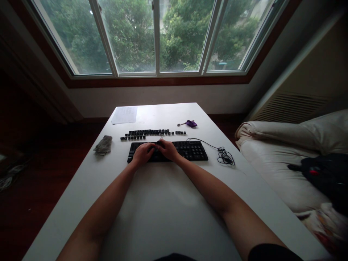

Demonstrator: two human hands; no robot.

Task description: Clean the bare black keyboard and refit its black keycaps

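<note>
A grey cloth (103, 145) lies bunched by the left edge of a white table (163, 206), where a stray sleeve might push it off. A sheet of paper (125, 115) lies in the far left corner. Small black keycaps (139, 132) stand in rows across the middle, parallel to the far edge; a forward slip of the fingers could scatter them and spoil their order. Just nearer is a black keyboard (191, 152), midway between the side edges. The left hand (143, 153) and right hand (168, 149) meet over it, fingers bent; I cannot tell what either grip pinches. Thin prongs (162, 137) show beyond the right fingertips; prying unevenly could snap a part or flick it away. Farther right, toward the far right corner, is a purple item (191, 123); nearer, by the right edge, a coiled cable (225, 156), which if snagged could jerk the keyboard.
</note>
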